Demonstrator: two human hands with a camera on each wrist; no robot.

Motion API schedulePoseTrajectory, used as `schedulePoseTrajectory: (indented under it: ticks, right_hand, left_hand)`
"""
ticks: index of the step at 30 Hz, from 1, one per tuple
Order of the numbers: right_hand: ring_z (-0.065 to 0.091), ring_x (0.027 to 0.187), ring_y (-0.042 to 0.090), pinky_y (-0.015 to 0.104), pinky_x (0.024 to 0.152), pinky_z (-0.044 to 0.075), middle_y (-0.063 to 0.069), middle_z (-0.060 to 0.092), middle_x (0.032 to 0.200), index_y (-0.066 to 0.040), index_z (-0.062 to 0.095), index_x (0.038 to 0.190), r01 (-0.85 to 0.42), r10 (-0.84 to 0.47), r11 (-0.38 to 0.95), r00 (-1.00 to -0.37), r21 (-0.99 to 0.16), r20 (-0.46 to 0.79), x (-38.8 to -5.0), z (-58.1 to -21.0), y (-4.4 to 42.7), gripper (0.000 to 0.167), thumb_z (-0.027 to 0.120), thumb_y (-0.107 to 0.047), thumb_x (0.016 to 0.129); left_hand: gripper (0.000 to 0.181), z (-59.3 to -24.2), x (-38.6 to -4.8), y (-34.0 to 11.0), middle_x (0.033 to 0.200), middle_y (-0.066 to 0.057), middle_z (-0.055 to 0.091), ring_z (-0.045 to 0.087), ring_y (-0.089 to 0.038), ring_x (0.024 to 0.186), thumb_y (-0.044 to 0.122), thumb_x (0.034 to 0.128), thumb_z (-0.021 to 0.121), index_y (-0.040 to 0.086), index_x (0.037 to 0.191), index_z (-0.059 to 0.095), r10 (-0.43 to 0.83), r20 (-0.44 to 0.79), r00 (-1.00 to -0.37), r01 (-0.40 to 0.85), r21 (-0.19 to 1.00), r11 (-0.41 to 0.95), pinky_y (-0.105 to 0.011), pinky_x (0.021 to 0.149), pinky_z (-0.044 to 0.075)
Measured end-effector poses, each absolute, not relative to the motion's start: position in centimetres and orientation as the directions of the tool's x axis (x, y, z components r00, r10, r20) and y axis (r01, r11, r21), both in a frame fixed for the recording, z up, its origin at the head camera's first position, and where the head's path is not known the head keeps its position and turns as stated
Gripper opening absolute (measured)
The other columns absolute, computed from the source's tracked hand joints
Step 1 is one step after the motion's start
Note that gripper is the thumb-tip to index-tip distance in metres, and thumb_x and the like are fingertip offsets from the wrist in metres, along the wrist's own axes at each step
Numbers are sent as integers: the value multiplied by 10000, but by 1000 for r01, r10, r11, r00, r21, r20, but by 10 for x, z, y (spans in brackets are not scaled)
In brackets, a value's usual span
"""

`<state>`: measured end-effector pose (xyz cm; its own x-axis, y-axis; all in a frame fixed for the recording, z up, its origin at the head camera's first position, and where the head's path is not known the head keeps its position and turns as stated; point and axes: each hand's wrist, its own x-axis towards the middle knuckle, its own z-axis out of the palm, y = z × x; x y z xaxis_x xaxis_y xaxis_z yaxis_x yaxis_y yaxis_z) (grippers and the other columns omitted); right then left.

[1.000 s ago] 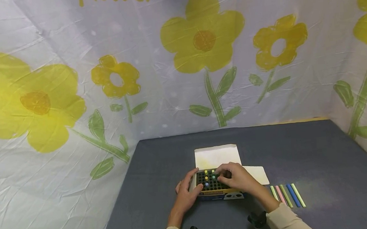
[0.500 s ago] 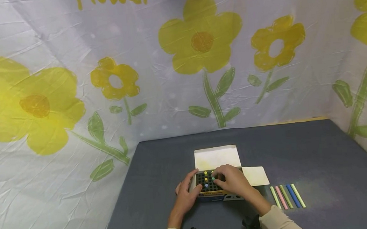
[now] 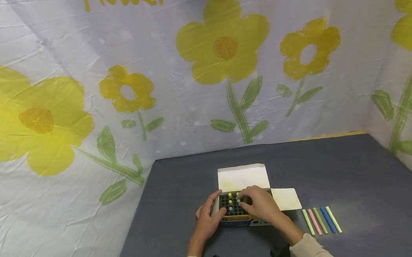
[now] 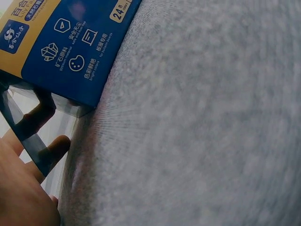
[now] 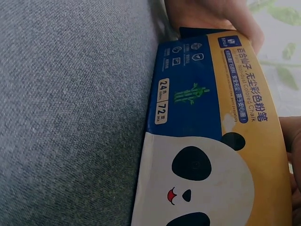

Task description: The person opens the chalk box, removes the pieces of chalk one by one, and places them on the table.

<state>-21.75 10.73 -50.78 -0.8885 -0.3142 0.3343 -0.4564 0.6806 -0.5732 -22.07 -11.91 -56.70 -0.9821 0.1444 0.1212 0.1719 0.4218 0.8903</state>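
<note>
An opened chalk box lies on the table, its black holed insert facing up. Several chalk sticks stand in the holes, among them yellow ones and a blue stick. My left hand grips the box at its left end, thumb at the near corner. Over the insert, my right hand pinches the top of a green chalk stick between thumb and forefinger. The right wrist view shows the box's panda front, with the right fingers partly hidden behind it. Blue printed cardboard shows in the left wrist view.
The box's white lid flap lies back behind it, and a side flap spreads right. Farther right, several loose chalk sticks lie in a row on the dark grey tabletop. A flower-printed cloth hangs behind.
My right hand has moved slightly left across the insert, and its fingertips have come onto the green chalk stick. The left hand stays on the box.
</note>
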Motion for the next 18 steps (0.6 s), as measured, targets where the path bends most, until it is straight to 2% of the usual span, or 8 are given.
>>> schedulePoseTrajectory:
  ticks: [5, 10, 18]
  right_hand:
    - [536, 751, 38, 255, 676, 466, -101, 663, 848, -166, 782, 1030, -458, -301, 675, -887, -578, 351, -218, -511, 107, 157, 792, -156, 873]
    - [569, 801, 50, 265, 713, 490, -90, 706, 914, -173, 779, 1048, -455, -292, 663, -888, -594, 355, -219, -513, 105, 170, 789, -164, 879]
    - [457, 684, -5, 217, 627, 417, -90, 714, 887, -164, 778, 1078, -461, -305, 609, -887, -645, 346, -218, -509, 108, 179, 768, -152, 900]
  left_hand:
    - [560, -568, -221, -119, 1501, -17, 547, 422, -351, 1313, 321, 936, 665, 486, 1442, 493, 136, 119, -983, 167, 893, 418, -637, 1096, 109]
    - [568, -567, -219, -119, 1496, -20, 553, 471, -346, 1313, 311, 938, 664, 478, 1451, 485, 141, 122, -982, 170, 896, 409, -613, 1125, 72]
    - [568, -567, -220, -120, 1491, -22, 554, 479, -332, 1297, 323, 942, 663, 469, 1459, 479, 156, 125, -980, 179, 892, 414, -602, 1117, 68]
